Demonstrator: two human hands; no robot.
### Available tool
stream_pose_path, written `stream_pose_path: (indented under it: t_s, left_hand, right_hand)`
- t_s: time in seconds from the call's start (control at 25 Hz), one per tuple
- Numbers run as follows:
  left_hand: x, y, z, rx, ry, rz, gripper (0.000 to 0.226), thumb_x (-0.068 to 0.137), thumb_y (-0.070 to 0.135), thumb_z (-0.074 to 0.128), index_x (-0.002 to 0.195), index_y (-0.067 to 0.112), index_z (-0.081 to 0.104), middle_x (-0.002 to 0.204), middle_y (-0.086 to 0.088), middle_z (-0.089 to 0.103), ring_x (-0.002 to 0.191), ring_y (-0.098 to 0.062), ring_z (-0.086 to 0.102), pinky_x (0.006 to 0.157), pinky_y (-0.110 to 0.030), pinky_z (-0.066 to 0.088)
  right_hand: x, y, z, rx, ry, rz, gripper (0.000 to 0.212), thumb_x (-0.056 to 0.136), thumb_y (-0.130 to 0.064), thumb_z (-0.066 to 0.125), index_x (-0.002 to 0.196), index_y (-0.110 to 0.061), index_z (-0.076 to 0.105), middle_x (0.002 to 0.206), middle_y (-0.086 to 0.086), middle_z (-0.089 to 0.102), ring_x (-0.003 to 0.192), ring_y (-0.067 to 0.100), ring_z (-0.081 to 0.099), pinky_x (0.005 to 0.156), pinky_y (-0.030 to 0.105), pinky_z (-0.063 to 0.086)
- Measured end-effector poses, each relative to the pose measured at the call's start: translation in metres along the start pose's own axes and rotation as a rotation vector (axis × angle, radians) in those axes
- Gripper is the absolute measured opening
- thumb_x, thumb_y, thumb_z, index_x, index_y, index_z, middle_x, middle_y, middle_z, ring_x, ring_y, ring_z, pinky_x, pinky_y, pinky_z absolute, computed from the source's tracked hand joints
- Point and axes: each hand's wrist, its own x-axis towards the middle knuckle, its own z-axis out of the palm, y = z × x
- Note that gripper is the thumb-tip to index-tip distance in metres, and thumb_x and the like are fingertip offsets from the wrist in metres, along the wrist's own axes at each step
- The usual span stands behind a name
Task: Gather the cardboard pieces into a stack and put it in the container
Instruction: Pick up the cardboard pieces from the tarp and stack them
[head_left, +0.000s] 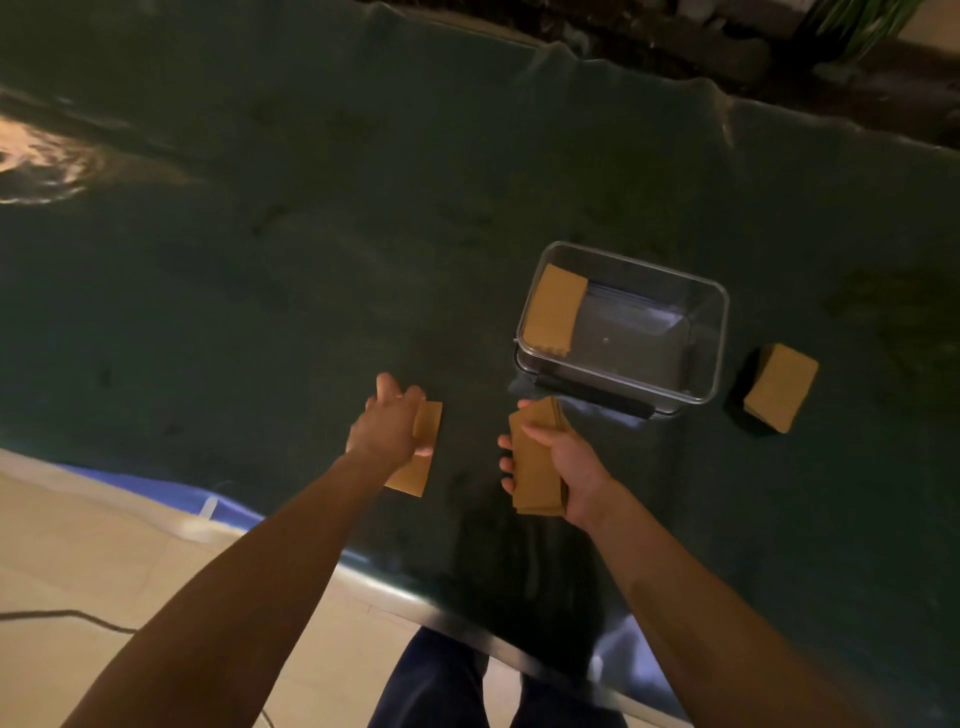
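Note:
My right hand (569, 467) grips a stack of brown cardboard pieces (535, 462), held just above the dark green table. My left hand (392, 421) rests on another cardboard piece (418, 470) that lies flat on the table, fingers curled over its far end. A clear plastic container (706, 332) stands beyond my right hand, with one cardboard stack (553, 309) leaning inside against its left wall. A further cardboard stack (779, 387) lies on the table to the right of the container.
The green table cover (311, 260) spreads wide to the left and back. The table's near edge (467, 623) runs diagonally below my arms, with tiled floor and a cable beyond it. Plants sit past the far edge.

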Motion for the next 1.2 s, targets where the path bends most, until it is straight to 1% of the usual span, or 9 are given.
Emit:
stream_pose_path:
  t_s: [0.16, 0.36, 0.52, 0.68, 0.8, 0.92, 1.0, 1.08, 1.2]
  left_hand:
    - [0.005, 0.007, -0.028, -0.299, -0.138, 0.14, 0.008, 0.094, 0.017, 0.06, 0.101, 0.014, 0.064, 0.093, -0.006, 0.062, 0.081, -0.02, 0.062, 0.068, -0.032, 0.049]
    - [-0.011, 0.056, -0.052, -0.807, -0.364, 0.299, 0.01, 0.095, 0.022, 0.062, 0.098, 0.016, 0.069, 0.078, 0.004, 0.067, 0.07, -0.011, 0.059, 0.058, -0.022, 0.045]
    - [-0.014, 0.105, -0.044, -0.876, -0.218, 0.379, 0.006, 0.092, 0.018, 0.067, 0.095, 0.012, 0.067, 0.069, 0.001, 0.065, 0.06, -0.011, 0.058, 0.055, -0.023, 0.046]
    - [-0.019, 0.136, -0.036, -0.808, -0.072, 0.431, 0.012, 0.089, 0.017, 0.07, 0.093, 0.013, 0.059, 0.083, -0.003, 0.061, 0.066, -0.013, 0.063, 0.056, -0.023, 0.053]
    - [-0.022, 0.15, -0.036, -0.446, 0.12, 0.541, 0.042, 0.085, 0.031, 0.073, 0.122, 0.023, 0.053, 0.121, 0.0, 0.046, 0.108, -0.018, 0.058, 0.091, -0.032, 0.052]
    - [-0.032, 0.16, -0.048, -0.318, -0.03, 0.728, 0.106, 0.07, 0.052, 0.08, 0.152, 0.041, 0.013, 0.16, 0.005, 0.012, 0.147, -0.019, 0.018, 0.114, -0.036, 0.028]
    - [-0.041, 0.169, -0.052, -0.127, -0.162, 0.834, 0.131, 0.059, 0.058, 0.085, 0.149, 0.05, -0.011, 0.164, 0.008, -0.012, 0.151, -0.018, -0.009, 0.117, -0.041, 0.008]
    - [-0.047, 0.176, -0.052, 0.024, -0.17, 0.878, 0.139, 0.055, 0.054, 0.088, 0.145, 0.054, -0.019, 0.162, 0.005, -0.018, 0.15, -0.023, -0.016, 0.118, -0.048, -0.001]
    - [-0.052, 0.18, -0.052, 0.016, -0.131, 0.884, 0.135, 0.058, 0.04, 0.09, 0.145, 0.053, -0.012, 0.156, 0.005, -0.003, 0.147, -0.033, 0.006, 0.118, -0.059, 0.021]
  right_hand:
    - [-0.006, -0.005, -0.01, -0.046, -0.002, -0.031, 0.03, 0.099, -0.027, 0.056, 0.128, -0.033, 0.058, 0.108, 0.016, 0.065, 0.075, 0.026, 0.063, 0.069, 0.042, 0.054]
    - [-0.014, -0.015, -0.013, -0.23, -0.111, -0.089, 0.051, 0.09, -0.064, 0.051, 0.136, -0.043, 0.047, 0.127, 0.01, 0.062, 0.107, 0.031, 0.064, 0.081, 0.047, 0.057]
    - [-0.022, -0.028, -0.021, -0.104, -0.164, -0.125, 0.052, 0.089, -0.05, 0.063, 0.136, -0.033, 0.05, 0.121, 0.018, 0.07, 0.105, 0.036, 0.068, 0.09, 0.052, 0.054]
    - [-0.034, -0.038, -0.034, -0.006, -0.136, -0.187, 0.044, 0.094, -0.035, 0.064, 0.134, -0.022, 0.053, 0.104, 0.019, 0.072, 0.084, 0.033, 0.069, 0.076, 0.047, 0.059]
    - [-0.037, -0.045, -0.045, 0.029, -0.075, -0.219, 0.043, 0.094, -0.035, 0.063, 0.134, -0.021, 0.052, 0.096, 0.015, 0.07, 0.069, 0.026, 0.066, 0.064, 0.042, 0.058]
    - [-0.037, -0.056, -0.055, 0.047, -0.029, -0.27, 0.048, 0.092, -0.038, 0.065, 0.136, -0.025, 0.053, 0.105, 0.014, 0.073, 0.079, 0.027, 0.071, 0.066, 0.041, 0.059]
    - [-0.035, -0.061, -0.056, 0.006, -0.045, -0.31, 0.048, 0.089, -0.038, 0.068, 0.135, -0.033, 0.055, 0.119, 0.014, 0.07, 0.102, 0.033, 0.07, 0.082, 0.05, 0.06]
    - [-0.033, -0.059, -0.054, -0.014, -0.078, -0.312, 0.048, 0.085, -0.038, 0.072, 0.13, -0.04, 0.058, 0.126, 0.015, 0.067, 0.115, 0.038, 0.064, 0.093, 0.061, 0.053]
    - [-0.031, -0.055, -0.053, 0.023, -0.115, -0.324, 0.053, 0.081, -0.03, 0.074, 0.131, -0.037, 0.057, 0.131, 0.016, 0.064, 0.119, 0.039, 0.062, 0.096, 0.063, 0.05]
